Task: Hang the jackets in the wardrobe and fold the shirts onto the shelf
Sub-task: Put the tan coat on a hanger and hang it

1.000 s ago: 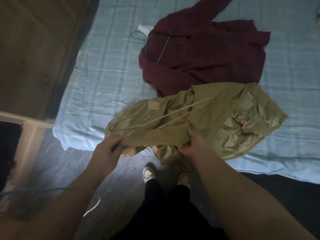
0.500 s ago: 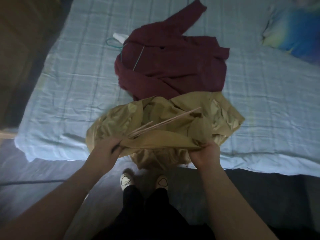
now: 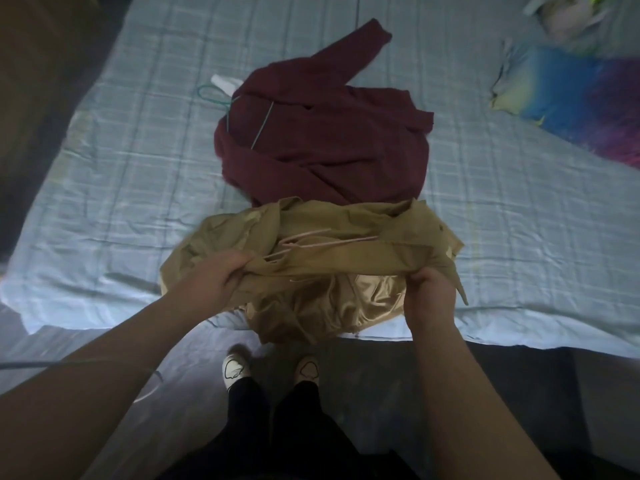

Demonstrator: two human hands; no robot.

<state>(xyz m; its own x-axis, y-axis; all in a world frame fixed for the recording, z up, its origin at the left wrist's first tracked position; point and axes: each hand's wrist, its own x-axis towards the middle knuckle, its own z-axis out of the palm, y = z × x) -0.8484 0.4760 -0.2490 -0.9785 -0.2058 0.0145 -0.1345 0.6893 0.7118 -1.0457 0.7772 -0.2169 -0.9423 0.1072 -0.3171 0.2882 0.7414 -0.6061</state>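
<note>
A bed (image 3: 138,188) with a pale blue checked sheet fills the view, with bare sheet on the left of the clothes and on their right up to a colourful cloth (image 3: 571,98) in the far right corner. In the middle lies the maroon jacket (image 3: 332,147), with a green hanger (image 3: 211,95) partly in its neck. Just in front, the tan jacket (image 3: 346,251) lies across the near edge, its shiny lining hanging over it. The left hand (image 3: 221,275) and right hand (image 3: 427,289), well apart, each grip a bunch of tan cloth, and a pink hanger (image 3: 311,242) lies between them, perhaps partly under the folds.
</note>
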